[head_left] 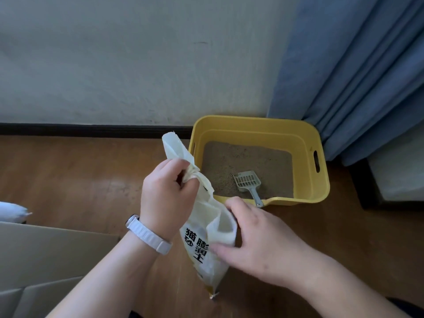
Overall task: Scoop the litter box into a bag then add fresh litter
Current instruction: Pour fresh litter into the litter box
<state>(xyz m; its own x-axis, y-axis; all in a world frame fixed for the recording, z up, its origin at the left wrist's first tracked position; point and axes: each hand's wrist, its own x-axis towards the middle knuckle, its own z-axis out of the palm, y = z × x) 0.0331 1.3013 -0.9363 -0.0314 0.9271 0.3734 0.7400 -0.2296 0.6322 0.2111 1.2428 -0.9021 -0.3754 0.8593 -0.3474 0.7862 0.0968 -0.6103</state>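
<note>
A yellow litter box [321,180] stands on the floor against the wall, filled with brown litter [243,164]. A grey slotted scoop [247,182] lies in it, its handle resting on the front rim. In front of the box I hold up a white litter bag [202,246] with black printed characters. My left hand [167,193] grips the bag's bunched top. My right hand [259,239] holds the bag's side lower down, thumb on the front. The bag's upper end is open and crumpled.
The floor is wood [68,175], with a dark skirting board along the white wall. A blue curtain [358,76] hangs right of the box. A cardboard box flap [46,260] lies at the lower left, a white object [11,212] beside it.
</note>
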